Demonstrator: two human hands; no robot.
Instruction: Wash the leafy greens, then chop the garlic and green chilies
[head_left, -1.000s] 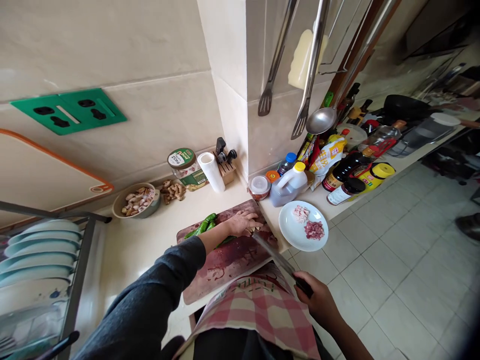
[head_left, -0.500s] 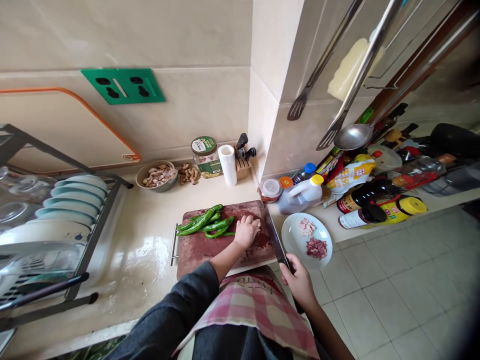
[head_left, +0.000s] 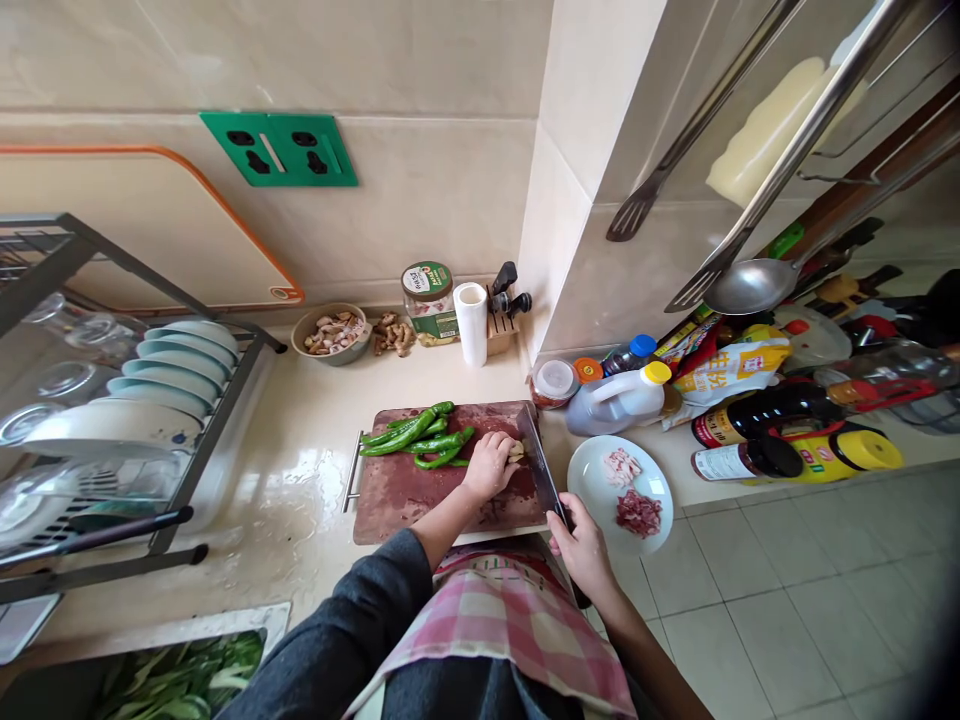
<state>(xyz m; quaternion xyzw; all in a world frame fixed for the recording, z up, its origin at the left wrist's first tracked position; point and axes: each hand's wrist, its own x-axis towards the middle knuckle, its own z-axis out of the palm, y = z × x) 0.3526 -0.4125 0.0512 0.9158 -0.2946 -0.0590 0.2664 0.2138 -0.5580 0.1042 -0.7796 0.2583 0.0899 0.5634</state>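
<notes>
- The single head view looks forward and down from above the apron [head_left: 510, 620].
- It faces the bench [head_left: 292, 440] and the wall [head_left: 420, 60] behind, with left hand [head_left: 490, 466] and right hand [head_left: 585, 548] near, below the centre.
- The floor [head_left: 750, 570] enters obliquely at lower right.

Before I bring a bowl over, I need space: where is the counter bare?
Between rack and board, though wet; also behind the board, before the roll. Crowded: among the bottles, and between knife and plate.

Cream counter [head_left: 300, 430], cutting board [head_left: 420, 505], plate [head_left: 587, 478], bowl [head_left: 346, 352], ginger [head_left: 394, 335], dish rack [head_left: 212, 440]
</notes>
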